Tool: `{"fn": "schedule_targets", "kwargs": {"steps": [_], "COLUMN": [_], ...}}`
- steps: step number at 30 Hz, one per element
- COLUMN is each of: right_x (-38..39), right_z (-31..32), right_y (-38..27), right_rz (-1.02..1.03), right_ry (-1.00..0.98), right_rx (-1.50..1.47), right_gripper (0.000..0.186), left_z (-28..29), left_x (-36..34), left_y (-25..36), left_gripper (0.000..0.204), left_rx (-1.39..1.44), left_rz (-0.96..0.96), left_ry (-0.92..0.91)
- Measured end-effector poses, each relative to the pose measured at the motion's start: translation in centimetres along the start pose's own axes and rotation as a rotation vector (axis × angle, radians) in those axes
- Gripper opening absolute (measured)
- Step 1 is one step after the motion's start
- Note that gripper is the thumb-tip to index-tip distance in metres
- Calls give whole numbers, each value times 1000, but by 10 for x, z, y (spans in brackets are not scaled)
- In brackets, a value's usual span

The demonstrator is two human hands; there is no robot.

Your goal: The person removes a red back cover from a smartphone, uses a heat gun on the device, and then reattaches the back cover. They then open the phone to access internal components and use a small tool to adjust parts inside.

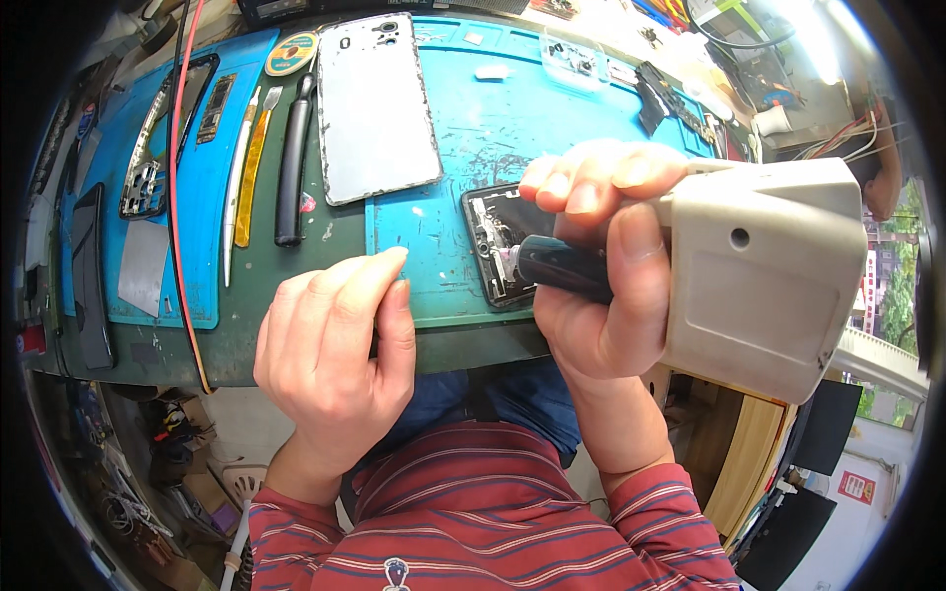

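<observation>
My right hand (616,256) is wrapped round a bulky beige handheld tool (764,266) with a black rounded barrel (562,266). The barrel's end points left, over an opened phone (490,258) on the blue mat, and my fingers cover part of that phone. White and metal inner parts show along the phone's left side. My left hand (335,330) hovers at the bench's front edge, fingers curled, with the thumb against the index finger. Whatever it may pinch is hidden.
A silver phone back panel (379,118), a black-handled tool (294,163), a yellow tool (254,177) and a white pen-like tool (238,187) lie beyond my left hand. A red cable (173,187) crosses the left side. At the back stands a clear parts box (574,61).
</observation>
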State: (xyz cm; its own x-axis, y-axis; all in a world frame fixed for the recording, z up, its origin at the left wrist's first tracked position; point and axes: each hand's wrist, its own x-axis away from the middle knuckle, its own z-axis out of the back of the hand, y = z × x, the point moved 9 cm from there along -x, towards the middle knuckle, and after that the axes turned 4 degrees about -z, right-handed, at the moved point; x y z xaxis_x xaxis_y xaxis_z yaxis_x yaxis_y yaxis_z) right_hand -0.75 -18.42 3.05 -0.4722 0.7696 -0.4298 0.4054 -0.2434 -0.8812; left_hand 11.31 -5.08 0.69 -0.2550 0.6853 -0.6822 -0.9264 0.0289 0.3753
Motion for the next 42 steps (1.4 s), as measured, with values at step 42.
{"fn": "schedule_targets", "kwargs": {"steps": [42], "right_x": [144], "right_z": [227], "right_y": [-154], "right_rz": [-264], "right_ry": [329], "right_rx": [1519], "right_gripper": [44], "left_z": [36], "left_x": [10], "left_y": [62], "left_gripper": [32], "left_rx": [440], "left_rz": [-191], "left_ry": [193]}}
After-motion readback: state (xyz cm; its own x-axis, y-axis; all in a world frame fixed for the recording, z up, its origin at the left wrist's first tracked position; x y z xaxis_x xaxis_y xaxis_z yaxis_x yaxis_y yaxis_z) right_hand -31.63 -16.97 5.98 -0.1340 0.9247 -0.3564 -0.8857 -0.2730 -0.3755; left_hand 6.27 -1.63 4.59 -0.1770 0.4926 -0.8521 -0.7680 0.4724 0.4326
